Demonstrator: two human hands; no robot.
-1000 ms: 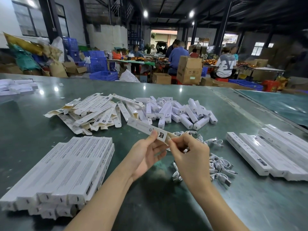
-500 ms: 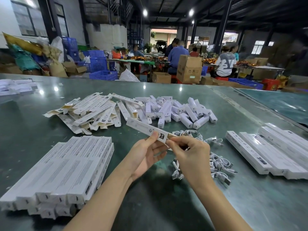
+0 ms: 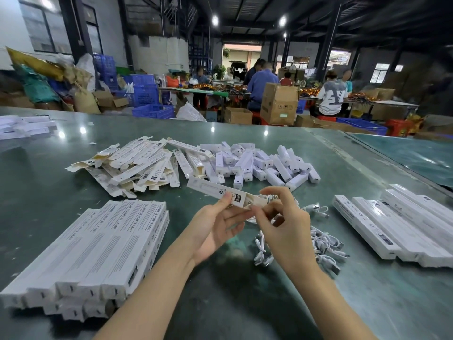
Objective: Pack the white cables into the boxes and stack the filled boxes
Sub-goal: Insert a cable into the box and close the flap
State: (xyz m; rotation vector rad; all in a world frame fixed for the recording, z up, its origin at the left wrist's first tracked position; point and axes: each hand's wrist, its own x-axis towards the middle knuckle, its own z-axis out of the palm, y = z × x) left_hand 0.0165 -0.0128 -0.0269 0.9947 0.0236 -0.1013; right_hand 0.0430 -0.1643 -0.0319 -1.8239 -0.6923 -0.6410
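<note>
Left hand [image 3: 215, 227] and right hand [image 3: 284, 224] raised together, fingers pinching.

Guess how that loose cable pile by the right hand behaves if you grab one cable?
The cables look thin and limp, so one would likely droop. They lie tangled, so neighbours may drag along. Each seems tied in a small coil, so it is probably light and should not roll on the table.

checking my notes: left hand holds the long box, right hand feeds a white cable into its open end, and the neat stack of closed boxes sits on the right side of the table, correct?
Not quite. The head view shows the neat stack of closed boxes on the left. The rest holds: left hand, long box, right hand, white cable.
</note>
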